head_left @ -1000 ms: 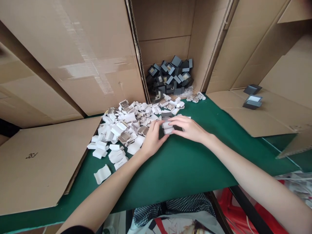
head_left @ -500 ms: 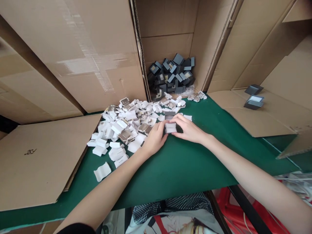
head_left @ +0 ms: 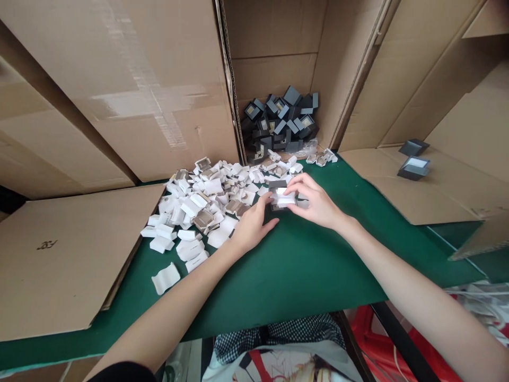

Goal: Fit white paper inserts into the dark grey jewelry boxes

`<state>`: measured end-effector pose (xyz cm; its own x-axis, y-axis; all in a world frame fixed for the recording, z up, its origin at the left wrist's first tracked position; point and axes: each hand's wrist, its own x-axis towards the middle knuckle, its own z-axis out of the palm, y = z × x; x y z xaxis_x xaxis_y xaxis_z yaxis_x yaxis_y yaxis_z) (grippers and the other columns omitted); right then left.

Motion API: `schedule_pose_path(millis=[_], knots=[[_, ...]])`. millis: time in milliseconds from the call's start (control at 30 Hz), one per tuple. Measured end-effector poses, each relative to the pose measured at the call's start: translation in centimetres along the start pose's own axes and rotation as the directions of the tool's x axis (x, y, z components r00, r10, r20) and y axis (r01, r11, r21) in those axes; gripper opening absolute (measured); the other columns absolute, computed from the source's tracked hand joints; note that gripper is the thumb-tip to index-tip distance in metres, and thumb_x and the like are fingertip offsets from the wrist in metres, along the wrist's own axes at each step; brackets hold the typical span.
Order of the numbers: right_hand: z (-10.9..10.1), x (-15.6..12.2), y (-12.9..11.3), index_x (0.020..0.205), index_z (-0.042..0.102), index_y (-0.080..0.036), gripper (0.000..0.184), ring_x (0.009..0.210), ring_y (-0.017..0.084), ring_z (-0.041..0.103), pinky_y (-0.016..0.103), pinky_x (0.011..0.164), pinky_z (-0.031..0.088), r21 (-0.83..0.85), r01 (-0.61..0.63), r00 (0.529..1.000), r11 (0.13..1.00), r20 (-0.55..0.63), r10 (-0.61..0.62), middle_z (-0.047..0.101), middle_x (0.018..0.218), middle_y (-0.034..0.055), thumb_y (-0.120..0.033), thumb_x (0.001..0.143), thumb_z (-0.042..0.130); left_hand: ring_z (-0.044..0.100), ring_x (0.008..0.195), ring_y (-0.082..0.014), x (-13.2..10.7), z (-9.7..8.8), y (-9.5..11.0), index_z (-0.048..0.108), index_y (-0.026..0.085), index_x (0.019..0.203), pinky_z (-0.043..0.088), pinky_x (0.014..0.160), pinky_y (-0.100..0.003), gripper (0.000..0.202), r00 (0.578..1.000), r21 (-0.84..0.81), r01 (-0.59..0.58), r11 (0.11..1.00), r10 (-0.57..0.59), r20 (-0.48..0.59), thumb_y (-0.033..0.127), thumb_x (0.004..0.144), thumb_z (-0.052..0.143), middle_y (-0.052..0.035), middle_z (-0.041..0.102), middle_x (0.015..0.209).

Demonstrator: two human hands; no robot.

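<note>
A small dark grey hinged box (head_left: 278, 184) stands with its lid raised on the green table. My left hand (head_left: 252, 225) holds the box at its left side, fingertips against the wall, with the thumb lower down near the front. Between the fingers and thumb of my right hand (head_left: 316, 202) is a white insert (head_left: 286, 197), at the box's opening. How deep the insert sits in the box is partly hidden by the fingers. Left of and behind the box lies a loose pile of white inserts (head_left: 212, 187), some showing grey-brown undersides.
Dark boxes (head_left: 292, 95) are heaped inside an open carton (head_left: 274, 32) at the back. Two more dark boxes (head_left: 413, 167) rest on a cardboard flap (head_left: 382, 180) at right. A flat cardboard sheet (head_left: 71, 276) covers the table's left side. Tall cartons (head_left: 178, 63) stand behind.
My right hand has shifted slightly right and up, with the white insert now tilted in its fingers. My left thumb has spread a little from the box's front.
</note>
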<state>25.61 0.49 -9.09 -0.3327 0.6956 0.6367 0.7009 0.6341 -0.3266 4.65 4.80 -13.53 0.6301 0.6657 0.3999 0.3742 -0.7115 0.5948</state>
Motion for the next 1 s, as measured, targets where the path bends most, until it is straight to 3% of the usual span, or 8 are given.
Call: schedule_pose_path(millis=[100, 233, 367, 533, 767, 900, 1000], knots=[[0.7, -0.2, 0.2, 0.105, 0.058, -0.023, 0.022, 0.1, 0.023, 0.056, 0.04, 0.087, 0.05, 0.0, 0.028, 1.0, 1.0, 0.006, -0.028, 0.049, 0.108, 0.0083, -0.02, 0.083, 0.057, 0.055, 0.12, -0.0219, 0.1, -0.1, 0.2, 0.027, 0.023, 0.137, 0.045, 0.102, -0.041, 0.06, 0.999, -0.043, 0.011, 0.999, -0.012, -0.034, 0.032, 0.086, 0.057, -0.0091, 0.057, 0.13], [2.0, -0.5, 0.4, 0.109, 0.058, -0.024, 0.024, 0.103, 0.023, 0.055, 0.041, 0.089, 0.05, 0.018, 0.039, 0.999, 0.999, 0.037, -0.039, 0.047, 0.11, 0.0091, -0.023, 0.085, 0.058, 0.061, 0.109, -0.018, 0.3, -0.4, 0.3, 0.047, 0.022, 0.119, 0.046, 0.099, -0.035, 0.034, 0.994, -0.091, -0.002, 0.996, -0.009, -0.113, 0.032, 0.087, 0.055, -0.0056, 0.064, 0.118], [2.1, -0.5, 0.5, 0.109, 0.06, -0.022, 0.023, 0.103, 0.023, 0.056, 0.04, 0.088, 0.051, 0.015, 0.033, 0.998, 0.999, 0.054, -0.033, 0.051, 0.111, 0.0092, -0.03, 0.087, 0.058, 0.061, 0.101, -0.018, 0.4, -0.5, 0.2, 0.056, 0.019, 0.104, 0.047, 0.092, -0.034, 0.019, 0.987, -0.028, 0.014, 0.999, -0.018, -0.158, 0.025, 0.086, 0.054, -0.0051, 0.065, 0.107], [1.7, -0.3, 0.7, 0.106, 0.063, -0.022, 0.02, 0.103, 0.023, 0.058, 0.041, 0.09, 0.05, -0.043, 0.027, 1.0, 0.999, -0.012, -0.028, 0.063, 0.108, 0.0068, -0.023, 0.091, 0.051, 0.058, 0.091, -0.018, 0.4, -0.6, 0.3, 0.06, 0.019, 0.095, 0.046, 0.085, -0.033, 0.012, 0.986, 0.049, -0.011, 0.999, 0.019, -0.167, 0.024, 0.086, 0.053, -0.0043, 0.064, 0.094], [2.1, -0.3, 1.0, 0.105, 0.067, -0.019, 0.02, 0.104, 0.022, 0.06, 0.04, 0.092, 0.05, -0.034, -0.032, 0.998, 0.999, -0.047, 0.031, 0.068, 0.108, 0.0063, -0.025, 0.089, 0.056, 0.056, 0.082, -0.0141, 0.4, -0.5, 0.2, 0.059, 0.019, 0.091, 0.045, 0.077, -0.027, 0.008, 0.986, 0.03, -0.035, 0.999, 0.04, -0.163, 0.022, 0.085, 0.054, -0.0025, 0.06, 0.088], [1.3, -0.3, 1.3, 0.116, 0.063, -0.02, 0.035, 0.109, 0.024, 0.058, 0.042, 0.095, 0.048, -0.025, -0.023, 0.993, 0.999, 0.115, 0.026, 0.065, 0.116, 0.0058, -0.033, 0.084, 0.065, 0.057, 0.08, -0.0121, 0.4, -0.5, 0.1, 0.059, 0.019, 0.09, 0.045, 0.075, -0.026, 0.007, 0.985, 0.016, -0.04, 0.999, 0.042, -0.169, 0.022, 0.085, 0.055, -0.0012, 0.06, 0.089], [0.9, -0.3, 1.5, 0.119, 0.061, -0.02, 0.036, 0.113, 0.024, 0.057, 0.043, 0.097, 0.047, -0.043, -0.011, 0.982, 0.999, 0.189, 0.019, 0.063, 0.12, 0.0055, -0.032, 0.085, 0.063, 0.057, 0.083, -0.013, 0.5, -0.4, 0.1, 0.059, 0.019, 0.092, 0.046, 0.077, -0.026, 0.01, 0.984, 0.013, -0.058, 0.998, 0.059, -0.169, 0.027, 0.086, 0.057, -0.0019, 0.06, 0.09]])
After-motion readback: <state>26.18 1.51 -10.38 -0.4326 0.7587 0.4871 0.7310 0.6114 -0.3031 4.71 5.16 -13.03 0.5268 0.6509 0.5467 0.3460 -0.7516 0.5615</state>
